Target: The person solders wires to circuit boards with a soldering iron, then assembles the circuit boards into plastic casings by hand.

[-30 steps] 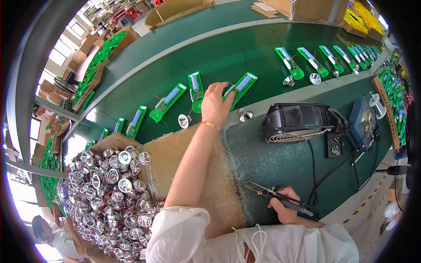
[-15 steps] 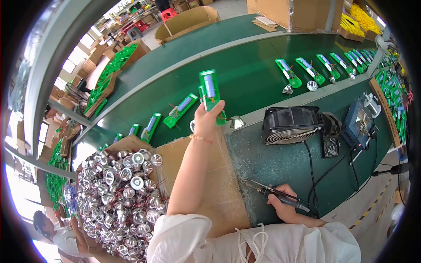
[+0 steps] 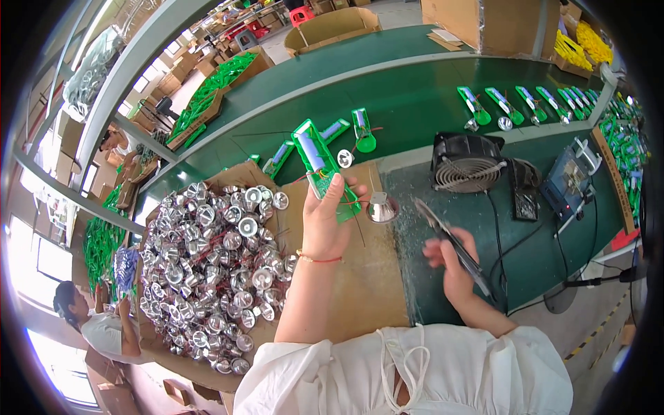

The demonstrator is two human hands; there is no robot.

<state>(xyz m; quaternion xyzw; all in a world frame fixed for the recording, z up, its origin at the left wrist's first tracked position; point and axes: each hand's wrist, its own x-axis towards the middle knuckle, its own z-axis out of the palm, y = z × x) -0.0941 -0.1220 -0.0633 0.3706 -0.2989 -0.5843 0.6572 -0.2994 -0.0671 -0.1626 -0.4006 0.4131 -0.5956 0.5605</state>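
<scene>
My left hand (image 3: pixel 325 225) is closed around a green flashlight shell (image 3: pixel 319 162), tilted over the cardboard. A blue battery (image 3: pixel 310 149) and red wires sit inside it. From the shell's lower end a silver reflector cup (image 3: pixel 382 208) hangs on wires, to the right of my fingers. My right hand (image 3: pixel 456 266) grips a soldering iron (image 3: pixel 462 250), its tip pointing up and left toward the reflector but apart from it. Just beyond the held shell, another green shell (image 3: pixel 363 131) lies on the green belt with a reflector (image 3: pixel 344 158) near it.
A carton of silver reflectors (image 3: pixel 214 277) stands at left. A black fan (image 3: pixel 468 162) and a blue soldering station (image 3: pixel 570 181) are at right, with cables across the bench. More green shells (image 3: pixel 531 104) line the belt (image 3: pixel 415 90). Other people work at far left.
My left hand has drawn back from the belt toward me, holding a shell with a dangling reflector. A shell now lies where it reached. My right hand has raised the soldering iron. The view has shifted.
</scene>
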